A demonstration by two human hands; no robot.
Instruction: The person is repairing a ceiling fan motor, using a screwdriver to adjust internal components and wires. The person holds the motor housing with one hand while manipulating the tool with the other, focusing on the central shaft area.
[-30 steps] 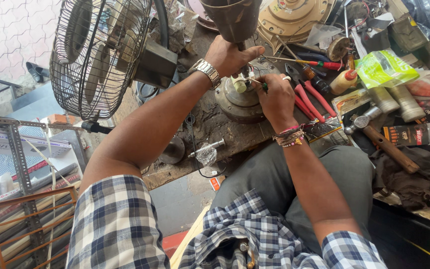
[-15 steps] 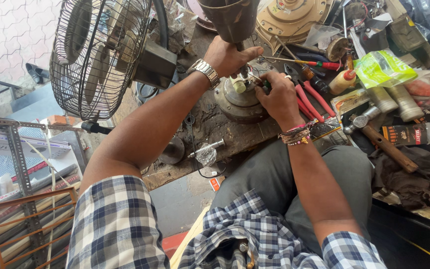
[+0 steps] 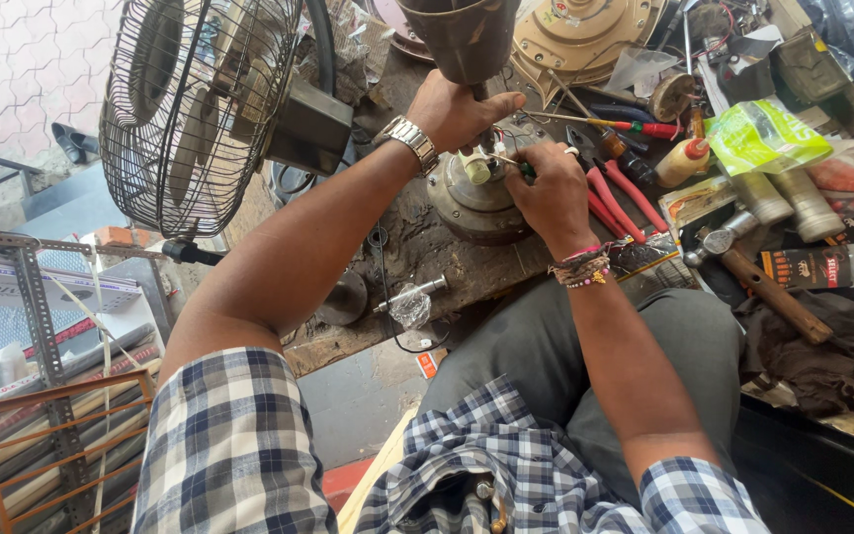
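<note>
Metal wire cage of the fan (image 3: 195, 104) stands at the left; its upper edge is cut off by the frame, and the blades behind the wires are only partly readable. Beside it, the left hand (image 3: 457, 109) closes around the neck of a dark cone-shaped housing (image 3: 462, 40), whose top is also cut off. The thumb points right, toward the motor (image 3: 476, 193). A steel watch (image 3: 412, 138) sits on that wrist.

The round grey motor rests on the worn workbench (image 3: 417, 252), between the two hands, directly below the housing. Small wires and a pale part on top of the motor are too fine to identify.

The right hand (image 3: 551, 193) is curled tight over the right side of the motor top. A green-handled tool tip (image 3: 524, 170) shows at the fingers; the rest of it is hidden in the fist, so its type cannot be told. Beaded bracelets (image 3: 580, 267) circle that wrist.

Red-handled pliers (image 3: 615, 193) lie just right of the hand, near a wooden-handled hammer (image 3: 753, 272).
</note>
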